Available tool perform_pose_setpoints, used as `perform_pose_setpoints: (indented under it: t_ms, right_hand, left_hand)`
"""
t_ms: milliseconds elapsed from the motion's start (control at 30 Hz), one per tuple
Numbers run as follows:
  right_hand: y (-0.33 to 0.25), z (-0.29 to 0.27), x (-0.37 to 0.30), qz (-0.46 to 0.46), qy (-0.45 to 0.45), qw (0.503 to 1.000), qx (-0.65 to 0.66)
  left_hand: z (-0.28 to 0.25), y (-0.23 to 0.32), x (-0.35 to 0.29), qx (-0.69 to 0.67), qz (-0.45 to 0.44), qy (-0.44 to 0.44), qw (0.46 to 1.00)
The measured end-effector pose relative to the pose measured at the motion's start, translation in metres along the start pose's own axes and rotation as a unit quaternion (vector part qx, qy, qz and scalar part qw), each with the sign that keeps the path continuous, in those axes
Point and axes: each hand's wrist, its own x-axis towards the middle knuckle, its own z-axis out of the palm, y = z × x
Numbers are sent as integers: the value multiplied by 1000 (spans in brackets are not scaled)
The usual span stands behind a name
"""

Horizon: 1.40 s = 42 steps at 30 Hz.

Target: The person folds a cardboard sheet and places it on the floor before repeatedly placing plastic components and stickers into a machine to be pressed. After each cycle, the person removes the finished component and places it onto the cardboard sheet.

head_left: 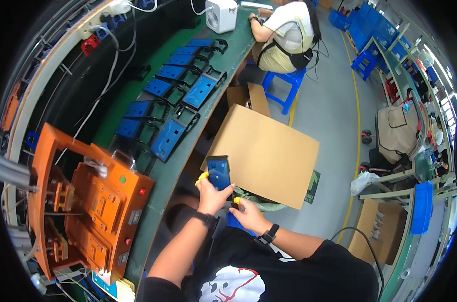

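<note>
In front of me, my left hand (pixel 213 197) is closed around the lower end of a blue-faced panel with a black frame (pixel 219 171). The panel points up and away from me, and its face has small cutouts. My right hand (pixel 248 216) sits just below and to the right, its fingers pinched together near the panel's lower end. Something small and dark shows at those fingertips, too little to name. Yellow covers are on some fingertips of both hands. Behind the panel stands a large cardboard box (pixel 269 146).
Several similar blue panels with black frames (pixel 169 138) lie in rows on the green bench (pixel 221 75). An orange press machine (pixel 95 201) stands at the left. Farther off, a person (pixel 286 30) sits on a blue stool (pixel 284 85) beside a white fan (pixel 221 16).
</note>
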Motion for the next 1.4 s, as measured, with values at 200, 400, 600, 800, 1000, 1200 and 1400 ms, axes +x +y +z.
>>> perform_pose_setpoints:
  t_ms: [200,400,600,800,1000,1200,1400]
  right_hand:
    - [80,1,61,207,76,948,230]
    - [157,-28,136,339,144,896,248]
    - [183,-18,169,259,101,960,22]
    - [153,-15,167,176,197,942,-207]
    - [-58,55,155,-22,171,984,-35]
    - [-186,143,195,-222,-7,975,29]
    - [-247,160,148,-269,-51,962,8]
  left_hand:
    - [13,-38,34,-19,-51,-140,989]
    - [-98,-76,-45,-29,-12,-177,984]
    - [-172,-201,-182,106,-93,-102,985]
    - [-114,-360,-247,-33,-265,-386,883]
    - [-50,-381,-242,-156,-426,-494,742]
    - [-33,-422,-268,-174,-501,-532,660]
    - [-91,-432,-266,-101,-297,-429,847]
